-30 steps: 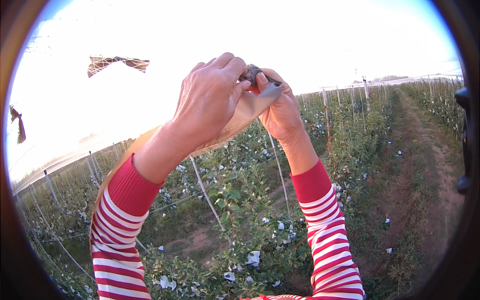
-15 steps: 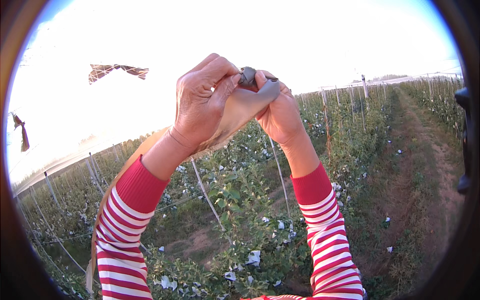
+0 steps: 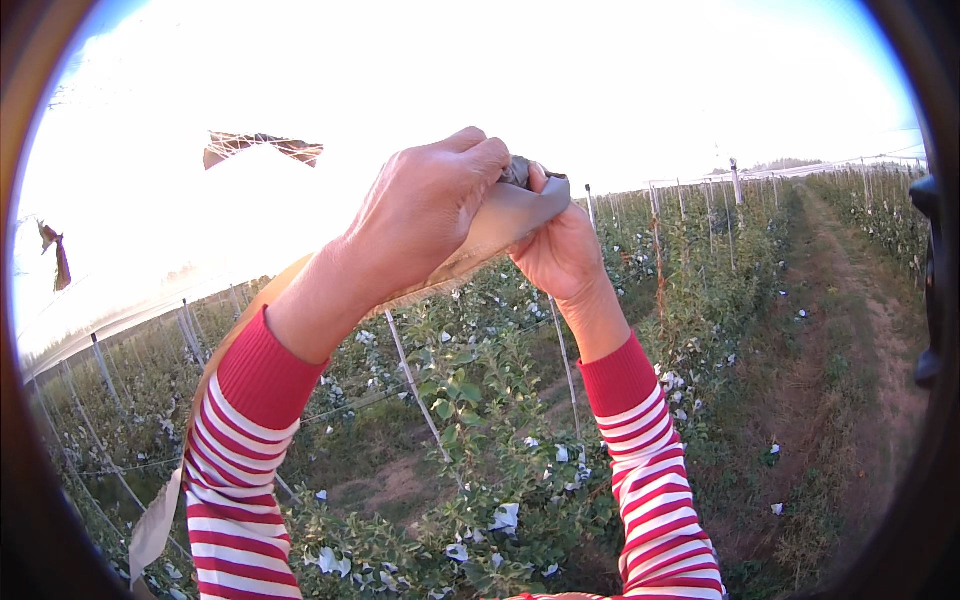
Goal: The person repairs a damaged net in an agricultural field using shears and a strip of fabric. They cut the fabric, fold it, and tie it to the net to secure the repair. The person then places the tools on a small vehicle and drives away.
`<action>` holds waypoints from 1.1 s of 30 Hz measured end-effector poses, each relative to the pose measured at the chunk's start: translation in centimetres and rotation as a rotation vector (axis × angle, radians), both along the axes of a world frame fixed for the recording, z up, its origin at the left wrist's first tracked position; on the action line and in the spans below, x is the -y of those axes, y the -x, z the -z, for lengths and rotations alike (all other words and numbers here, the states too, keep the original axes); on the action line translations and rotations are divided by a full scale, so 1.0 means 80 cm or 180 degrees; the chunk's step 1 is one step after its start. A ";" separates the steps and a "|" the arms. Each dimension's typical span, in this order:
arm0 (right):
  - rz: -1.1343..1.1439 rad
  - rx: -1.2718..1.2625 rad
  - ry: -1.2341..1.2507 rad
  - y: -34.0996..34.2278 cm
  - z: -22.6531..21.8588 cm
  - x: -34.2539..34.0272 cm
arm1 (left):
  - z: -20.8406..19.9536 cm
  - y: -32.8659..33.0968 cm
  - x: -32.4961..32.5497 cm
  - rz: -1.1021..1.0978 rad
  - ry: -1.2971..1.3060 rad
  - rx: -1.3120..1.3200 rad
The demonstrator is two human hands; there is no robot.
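Both hands are raised above the plants, against the bright sky. A long grey-beige fabric strip (image 3: 500, 222) runs between them. My left hand (image 3: 430, 205) is closed, its back toward me, pinching a dark grey bunched part (image 3: 516, 172) of the cloth. Its fingertips are mostly hidden. My right hand (image 3: 562, 250) grips the folded end of the strip, thumb on top. From there the strip passes behind my left wrist and along the outside of the forearm. Its loose tail (image 3: 155, 525) hangs at the lower left.
Rows of leafy plants (image 3: 465, 390) with white pieces among them stand below, with slanting poles (image 3: 415, 385) and wires. A dirt path (image 3: 860, 330) runs away on the right. Dark scraps of cloth (image 3: 262, 148) hang at the upper left.
My left hand has turned so its back shows more, and has shifted slightly right and down. The strip's tail has swung outward at the lower left.
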State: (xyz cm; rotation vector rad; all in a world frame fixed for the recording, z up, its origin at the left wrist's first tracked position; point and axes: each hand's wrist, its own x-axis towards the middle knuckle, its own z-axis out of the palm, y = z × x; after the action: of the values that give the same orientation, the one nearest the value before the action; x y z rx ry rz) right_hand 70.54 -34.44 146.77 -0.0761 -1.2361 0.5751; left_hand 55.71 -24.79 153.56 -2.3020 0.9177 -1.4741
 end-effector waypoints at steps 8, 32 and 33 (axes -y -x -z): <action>0.0309 0.0087 -0.0202 0.010 -0.003 0.006 | 0.003 0.005 0.004 -0.0212 -0.0526 0.0401; 0.3560 -0.0798 -0.0763 -0.012 -0.038 -0.002 | 0.016 0.001 0.020 -0.1093 -0.0896 0.1040; 0.3590 -0.0799 -0.0759 -0.012 -0.033 -0.005 | 0.020 0.000 0.016 -0.0989 -0.0905 0.1044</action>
State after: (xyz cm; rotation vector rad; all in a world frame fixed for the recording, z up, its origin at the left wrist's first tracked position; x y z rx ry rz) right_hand 71.51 -34.06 149.42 -0.4499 -0.8276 -0.5290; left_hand 55.74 -26.09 151.95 -1.8315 0.6001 -1.4233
